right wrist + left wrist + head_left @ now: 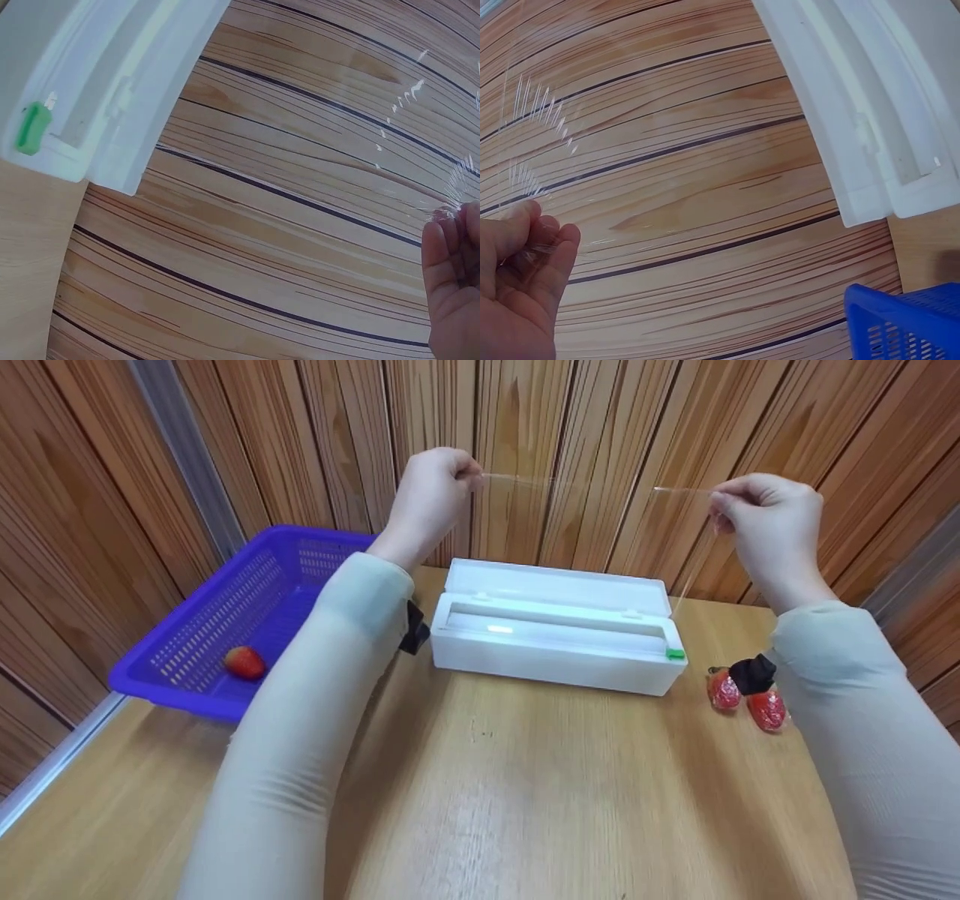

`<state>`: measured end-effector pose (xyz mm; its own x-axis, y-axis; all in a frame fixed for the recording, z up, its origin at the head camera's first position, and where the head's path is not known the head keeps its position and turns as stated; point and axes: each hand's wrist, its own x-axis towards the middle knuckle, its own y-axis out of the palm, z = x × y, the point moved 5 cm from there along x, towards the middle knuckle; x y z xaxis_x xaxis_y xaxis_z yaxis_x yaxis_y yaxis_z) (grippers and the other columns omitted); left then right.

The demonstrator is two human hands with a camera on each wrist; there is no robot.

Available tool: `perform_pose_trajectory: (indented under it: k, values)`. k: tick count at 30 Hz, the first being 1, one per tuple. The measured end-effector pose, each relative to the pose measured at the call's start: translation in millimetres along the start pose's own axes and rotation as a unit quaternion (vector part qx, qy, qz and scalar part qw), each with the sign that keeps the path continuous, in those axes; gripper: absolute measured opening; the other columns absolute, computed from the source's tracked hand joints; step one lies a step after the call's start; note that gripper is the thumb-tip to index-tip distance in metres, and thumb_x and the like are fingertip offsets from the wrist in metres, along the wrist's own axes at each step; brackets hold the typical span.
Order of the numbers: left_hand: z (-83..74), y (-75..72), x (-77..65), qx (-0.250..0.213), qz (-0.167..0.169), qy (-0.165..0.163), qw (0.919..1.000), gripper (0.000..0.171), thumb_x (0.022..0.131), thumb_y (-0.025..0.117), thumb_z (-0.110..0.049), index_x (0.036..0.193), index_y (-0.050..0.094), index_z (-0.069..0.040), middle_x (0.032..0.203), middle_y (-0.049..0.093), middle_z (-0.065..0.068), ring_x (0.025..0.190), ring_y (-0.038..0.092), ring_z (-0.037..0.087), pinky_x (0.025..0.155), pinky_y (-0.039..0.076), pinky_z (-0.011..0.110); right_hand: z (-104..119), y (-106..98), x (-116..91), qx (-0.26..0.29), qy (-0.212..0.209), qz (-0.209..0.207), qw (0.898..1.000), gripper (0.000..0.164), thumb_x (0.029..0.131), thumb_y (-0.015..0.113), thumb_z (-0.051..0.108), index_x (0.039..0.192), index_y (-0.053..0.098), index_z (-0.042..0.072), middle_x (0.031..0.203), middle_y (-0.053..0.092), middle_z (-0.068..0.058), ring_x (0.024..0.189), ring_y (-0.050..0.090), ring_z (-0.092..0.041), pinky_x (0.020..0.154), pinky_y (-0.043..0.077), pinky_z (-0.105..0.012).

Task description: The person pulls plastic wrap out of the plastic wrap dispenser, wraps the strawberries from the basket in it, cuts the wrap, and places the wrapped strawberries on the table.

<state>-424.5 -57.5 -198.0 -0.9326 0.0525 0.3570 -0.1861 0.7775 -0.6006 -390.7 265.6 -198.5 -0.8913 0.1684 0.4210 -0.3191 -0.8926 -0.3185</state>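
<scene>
Between my two raised hands stretches a sheet of clear cling film [517, 478], nearly invisible apart from its edge and some glints. My left hand [435, 495] pinches one upper corner between thumb and fingers. At the other corner, my right hand [780, 525] pinches the film, which is bunched at the fingertips in the right wrist view. Below and between the hands stands a white cling film dispenser [555, 671] with its lid raised. A roll [562, 636] lies inside, and a green slider [675, 654] sits at the right end.
A purple basket [199, 706] at the left holds a bare strawberry [244, 662]. On the table's right lie two film-wrapped strawberries [725, 691], partly behind the black camera on my right wrist. A wood-panelled wall [600, 405] rises behind the dispenser.
</scene>
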Motion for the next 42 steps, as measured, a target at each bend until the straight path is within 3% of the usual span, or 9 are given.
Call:
perform_pose_trajectory:
  k: [4,7,14,20,26,36,42]
  values:
    - [-5.0,-6.5,-1.4,0.009,-0.012,0.011,0.9998,0.017,0.088,0.048,-0.020,0.092,0.064,-0.014,0.102,0.061,-0.003,0.080,0.051,0.009,0.062,0.041,0.019,9.4,-0.1,-2.6,0.044,-0.005,-0.004,0.999,0.018,0.076,0.063,0.020,0.086,0.067,0.006,0.069,0.061,0.003,0.060,0.056,-0.006,0.059,0.049,-0.011]
    - [-8.6,-11.3,-3.9,0.014,-0.017,0.019,0.9996,0.018,0.087,0.049,-0.022,0.094,0.064,-0.014,0.103,0.062,-0.004,0.083,0.053,0.009,0.064,0.042,0.019,13.6,-0.7,-5.1,0.089,-0.013,-0.002,0.996,0.018,0.074,0.064,0.018,0.084,0.066,0.003,0.068,0.061,0.001,0.057,0.057,-0.008,0.057,0.050,-0.014]
    - [-13.2,-22.7,-15.9,-0.001,-0.005,0.036,0.9993,0.019,0.088,0.048,-0.022,0.094,0.064,-0.015,0.103,0.062,-0.002,0.091,0.056,0.007,0.077,0.045,0.020,16.2,-2.7,-16.7,0.212,-0.008,0.018,0.977,0.026,0.071,0.068,0.015,0.089,0.063,-0.003,0.071,0.062,-0.006,0.059,0.059,-0.014,0.059,0.051,-0.019]
    - [-14.0,-23.6,-31.8,-0.025,0.020,0.068,0.9971,0.017,0.088,0.049,-0.020,0.091,0.063,-0.012,0.090,0.060,-0.003,0.078,0.054,0.007,0.069,0.046,0.020,14.5,-6.0,-35.1,0.256,0.013,0.046,0.966,0.033,0.072,0.068,0.014,0.096,0.058,-0.007,0.073,0.061,-0.009,0.062,0.059,-0.017,0.061,0.052,-0.023]
    - [-9.2,-16.4,-52.1,-0.089,0.084,0.073,0.9898,0.014,0.087,0.050,-0.018,0.091,0.061,-0.011,0.076,0.055,-0.003,0.061,0.050,0.008,0.057,0.048,0.022,5.5,-9.8,-53.1,0.291,0.028,0.085,0.953,0.027,0.076,0.064,0.009,0.095,0.057,-0.008,0.072,0.061,-0.010,0.060,0.059,-0.017,0.057,0.053,-0.027]
    - [10.3,-1.8,-96.7,-0.116,0.193,0.074,0.9714,0.016,0.089,0.046,-0.010,0.093,0.061,-0.010,0.076,0.053,0.000,0.065,0.050,0.011,0.062,0.050,0.029,-13.7,-13.3,-95.8,0.228,0.042,0.182,0.956,0.023,0.083,0.055,0.007,0.100,0.054,-0.008,0.077,0.061,-0.007,0.066,0.060,-0.013,0.060,0.053,-0.026]
    - [18.1,11.0,-120.3,-0.098,0.289,0.094,0.9478,0.016,0.090,0.044,-0.008,0.090,0.060,-0.010,0.075,0.051,0.002,0.067,0.048,0.013,0.060,0.046,0.025,-22.4,-13.4,-115.6,0.233,0.012,0.286,0.929,0.016,0.087,0.043,-0.005,0.098,0.055,-0.007,0.080,0.065,-0.008,0.069,0.065,-0.015,0.063,0.053,-0.025]
